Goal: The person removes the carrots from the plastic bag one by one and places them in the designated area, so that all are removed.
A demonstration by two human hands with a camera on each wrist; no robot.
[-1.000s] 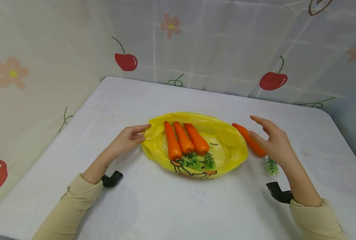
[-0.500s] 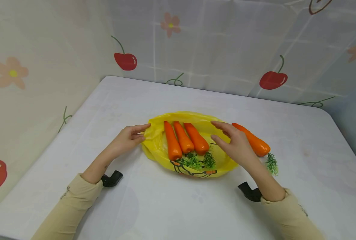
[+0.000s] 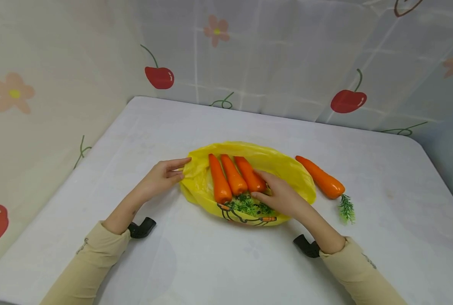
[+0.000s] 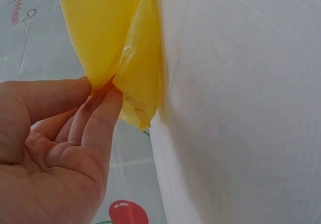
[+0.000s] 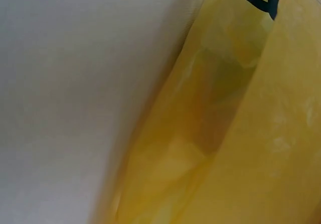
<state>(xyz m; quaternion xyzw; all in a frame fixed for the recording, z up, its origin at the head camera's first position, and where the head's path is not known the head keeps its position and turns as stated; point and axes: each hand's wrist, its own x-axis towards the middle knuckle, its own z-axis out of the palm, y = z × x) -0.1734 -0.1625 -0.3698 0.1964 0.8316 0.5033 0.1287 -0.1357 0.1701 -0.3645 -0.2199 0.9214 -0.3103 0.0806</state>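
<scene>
A yellow plastic bag point(image 3: 295, 171) lies spread with its mouth upward. Three orange carrots point(image 3: 219, 182) with green tops rest side by side inside it. My left hand point(image 3: 161, 178) pinches the bag's left edge between thumb and fingers; the left wrist view shows the bunched plastic point(image 4: 120, 68) at the fingertips. My right hand point(image 3: 281, 197) reaches into the bag, thumb and fingers round the thick end of the rightmost carrot point(image 3: 249, 173). In the right wrist view, the bag's side point(image 5: 241, 148) hides that hand.
Another carrot point(image 3: 323, 180) with a green top lies on the white table point(image 3: 211, 262), just right of the bag. Behind the table hangs a pale curtain point(image 3: 272, 55) printed with cherries and flowers. A black holder point(image 3: 306, 246) projects from my right wrist.
My right hand has moved left from above the loose carrot into the bag, reaching the rightmost carrot there. My left hand stays at the bag's edge.
</scene>
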